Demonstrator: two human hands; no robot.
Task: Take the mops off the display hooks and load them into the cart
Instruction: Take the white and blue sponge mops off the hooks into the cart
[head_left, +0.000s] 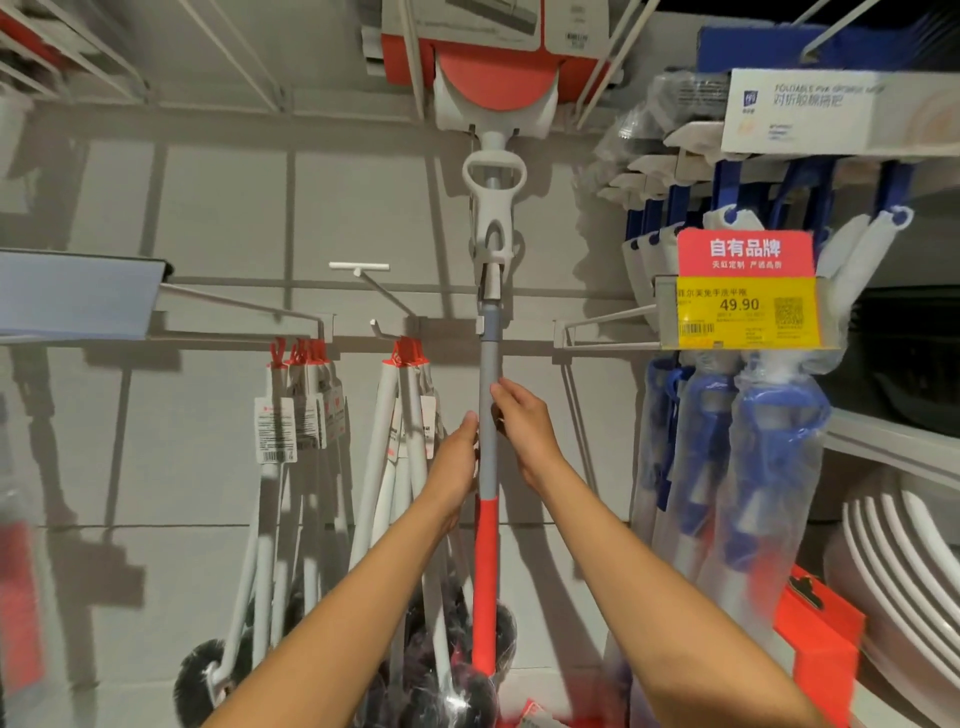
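Both hands are on the shaft of a tall mop with a grey and red pole (488, 415) and a white and red head (496, 83), which hangs upright against the grey wall panel (208, 208). The head sits at the top among the white wire display hooks (597, 62), so the mop appears not yet lifted free, though the exact point of hanging is hard to make out. The left hand (457, 462) has its grip wrapped round the grey section from the left. The right hand (524, 426) pinches the same section from the right a little higher, fingertips on the pole.

The task looks to be at an early stage: this mop is held but not yet off its hook, and no cart appears in the view, so whether anything has been loaded cannot be told. Just left of the pole hang white-handled brushes with red caps and paper tags (311, 415), their dark bristle heads low down. To the right, blue and white mops in clear plastic sleeves (753, 441) hang below a red and yellow price tag (743, 291), with more blue-handled ones higher up. These remain on display, so most of the work is judged to lie ahead.
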